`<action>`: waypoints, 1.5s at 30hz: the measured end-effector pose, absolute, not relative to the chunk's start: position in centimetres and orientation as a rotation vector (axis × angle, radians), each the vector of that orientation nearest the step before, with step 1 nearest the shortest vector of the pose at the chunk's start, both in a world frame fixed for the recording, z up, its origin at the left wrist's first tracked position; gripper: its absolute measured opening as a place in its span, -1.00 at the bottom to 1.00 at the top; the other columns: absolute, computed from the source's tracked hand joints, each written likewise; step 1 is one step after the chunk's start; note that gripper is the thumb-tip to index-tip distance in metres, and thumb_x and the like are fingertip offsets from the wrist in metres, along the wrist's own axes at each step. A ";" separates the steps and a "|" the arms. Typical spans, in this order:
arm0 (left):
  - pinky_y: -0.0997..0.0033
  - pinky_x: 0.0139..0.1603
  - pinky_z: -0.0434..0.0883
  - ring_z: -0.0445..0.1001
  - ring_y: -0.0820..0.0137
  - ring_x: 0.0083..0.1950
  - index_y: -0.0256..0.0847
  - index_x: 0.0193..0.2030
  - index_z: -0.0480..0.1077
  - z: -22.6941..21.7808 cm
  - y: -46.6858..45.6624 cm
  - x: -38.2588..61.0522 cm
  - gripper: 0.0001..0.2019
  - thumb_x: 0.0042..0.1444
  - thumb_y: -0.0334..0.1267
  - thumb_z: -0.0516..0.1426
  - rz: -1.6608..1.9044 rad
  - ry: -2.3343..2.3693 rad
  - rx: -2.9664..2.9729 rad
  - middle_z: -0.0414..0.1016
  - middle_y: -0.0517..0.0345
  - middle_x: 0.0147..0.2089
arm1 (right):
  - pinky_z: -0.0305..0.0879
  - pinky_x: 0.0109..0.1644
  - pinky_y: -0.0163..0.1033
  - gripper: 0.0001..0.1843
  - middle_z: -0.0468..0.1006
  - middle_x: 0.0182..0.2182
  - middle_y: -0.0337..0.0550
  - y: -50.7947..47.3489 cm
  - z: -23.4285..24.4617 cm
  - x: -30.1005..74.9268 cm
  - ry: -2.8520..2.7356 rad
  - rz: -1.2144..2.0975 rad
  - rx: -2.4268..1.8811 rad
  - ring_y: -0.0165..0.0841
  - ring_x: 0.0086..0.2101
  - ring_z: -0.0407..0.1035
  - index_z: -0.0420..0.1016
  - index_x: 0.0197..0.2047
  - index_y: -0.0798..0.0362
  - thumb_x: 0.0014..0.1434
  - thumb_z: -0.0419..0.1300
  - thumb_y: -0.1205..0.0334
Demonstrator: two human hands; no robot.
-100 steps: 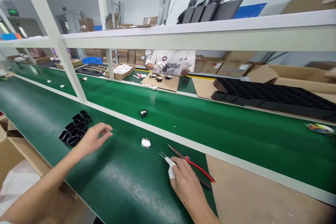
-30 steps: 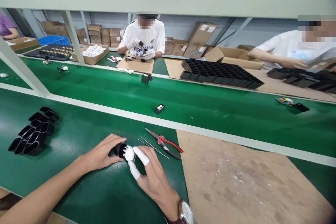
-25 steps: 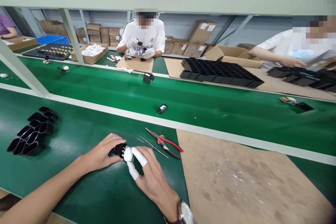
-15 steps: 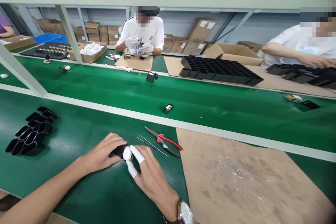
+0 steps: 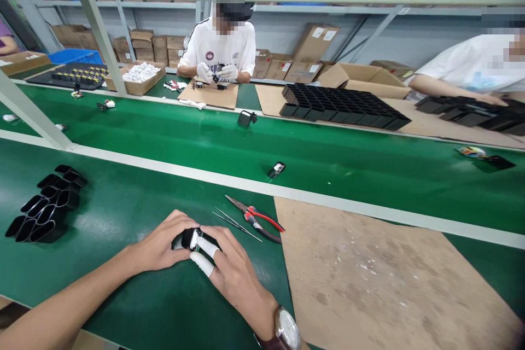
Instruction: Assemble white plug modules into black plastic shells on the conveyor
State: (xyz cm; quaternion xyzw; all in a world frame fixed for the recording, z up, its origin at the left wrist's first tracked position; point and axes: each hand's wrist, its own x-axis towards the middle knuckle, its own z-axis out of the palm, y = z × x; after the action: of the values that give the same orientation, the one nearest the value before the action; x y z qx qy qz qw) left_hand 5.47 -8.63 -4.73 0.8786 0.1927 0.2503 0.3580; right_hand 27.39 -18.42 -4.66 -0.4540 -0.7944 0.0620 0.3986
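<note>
My left hand (image 5: 158, 243) is closed round a small black plastic casing (image 5: 187, 238), held just above the green worktop. A white rounded part (image 5: 194, 240) sits in the casing's right-hand opening, mostly inside it. My right hand (image 5: 235, 268), with white finger cots on two fingers, presses at that opening; one covered finger is on the white part and another finger reaches the casing's top edge. A sliver of green shows beside the white part. Beyond my right hand lie metal tweezers (image 5: 238, 225) and long-nose pliers (image 5: 255, 217) with red and black handles.
Several empty black casings (image 5: 45, 213) stand at the left. A cardboard sheet (image 5: 385, 273) covers the right. Past a pale rail (image 5: 164, 167), a green conveyor (image 5: 205, 142) carries scattered parts. Across it, two co-workers handle parts near a black casing block (image 5: 344, 109).
The white part has gone deeper into the casing, and my right fingers have shifted from gripping its sides to pressing at the opening. Parts on the conveyor have moved right.
</note>
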 end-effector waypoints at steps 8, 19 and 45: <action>0.10 0.13 0.53 0.49 0.15 0.12 -0.10 0.35 0.31 -4.6 -8.8 5.3 -0.48 0.29 -0.31 0.29 0.573 0.577 2.214 0.54 -0.07 0.12 | 0.55 0.11 0.08 -0.67 0.49 0.17 0.09 -18.0 -4.3 27.8 -2.010 0.254 -1.217 -0.11 0.11 0.43 0.44 0.21 0.04 0.43 0.24 0.21; 0.20 0.14 0.58 0.61 0.22 0.13 -0.13 0.14 0.50 -5.2 -7.7 4.3 -0.74 0.34 -0.36 0.28 0.932 0.492 2.418 0.57 -0.08 0.14 | 0.48 0.09 0.14 -0.68 0.53 0.06 0.13 -16.7 -6.3 30.0 -1.978 -0.197 -1.564 -0.04 0.03 0.43 0.43 0.23 0.12 0.45 0.13 0.32; 0.20 0.09 0.63 0.67 0.21 0.08 -0.12 0.25 0.37 -6.0 -8.4 3.8 -0.66 0.40 -0.21 0.24 0.782 0.637 2.422 0.64 -0.04 0.11 | 0.49 -0.08 -0.01 -0.61 0.51 -0.14 0.02 -16.9 -7.4 30.6 -2.152 -0.312 -1.622 -0.12 -0.18 0.40 0.51 -0.01 0.14 0.20 0.03 0.60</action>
State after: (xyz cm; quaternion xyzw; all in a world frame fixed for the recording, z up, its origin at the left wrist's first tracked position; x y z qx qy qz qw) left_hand 3.81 -8.42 -5.96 0.8922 0.2348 0.2883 0.2562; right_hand 30.60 -16.90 -7.37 -0.5841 -0.7752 -0.1125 0.2128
